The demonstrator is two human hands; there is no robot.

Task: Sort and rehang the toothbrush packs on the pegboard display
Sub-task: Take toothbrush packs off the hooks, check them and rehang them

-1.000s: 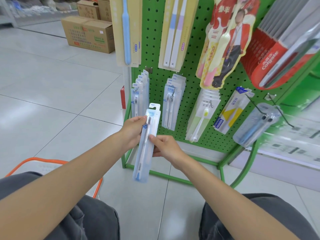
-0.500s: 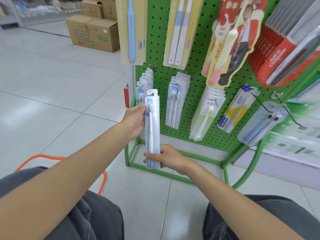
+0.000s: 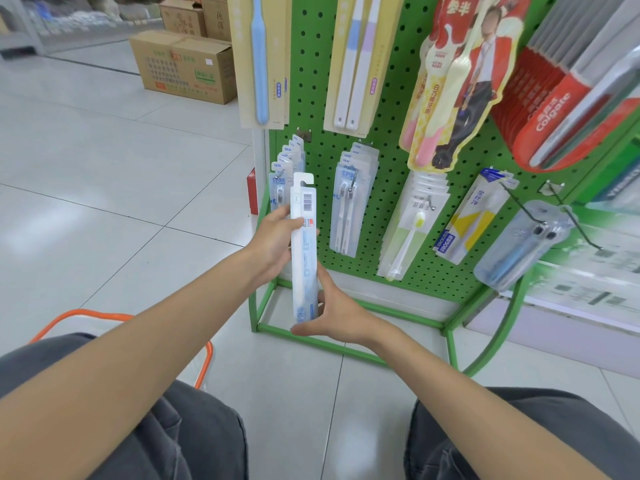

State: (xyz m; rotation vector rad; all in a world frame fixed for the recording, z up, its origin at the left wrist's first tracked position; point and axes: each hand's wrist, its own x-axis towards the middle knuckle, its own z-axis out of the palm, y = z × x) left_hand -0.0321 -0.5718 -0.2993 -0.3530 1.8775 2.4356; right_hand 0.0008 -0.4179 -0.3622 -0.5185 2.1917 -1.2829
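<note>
Both hands hold one pack [image 3: 304, 251] upright in front of the pegboard's [image 3: 388, 109] lower left corner, barcode side facing the camera. The left hand [image 3: 273, 244] grips its upper half from the left, fingers wrapped over the edge. The right hand [image 3: 332, 313] cups the bottom end, with the thumb under it and the fingers behind.

The pack's hang tab is level with the row of packs [image 3: 282, 178] on the pegboard's leftmost low peg and covers part of that row. Whether it touches them cannot be told. Right of there on the pegboard hang twin-brush packs [image 3: 349, 202], yellow-brush packs [image 3: 412, 233], a yellow-and-blue box [image 3: 471, 216] and a clear case [image 3: 519, 247]. A wire hook [image 3: 585, 233] juts out at the pegboard's right edge. Tall cream packs [image 3: 263, 60] hang above the leftmost peg.

Left of the pegboard a carton [image 3: 187, 64] sits on the tiled floor. An orange basket [image 3: 86, 315] is well in front of the pegboard, by the person's left knee.
</note>
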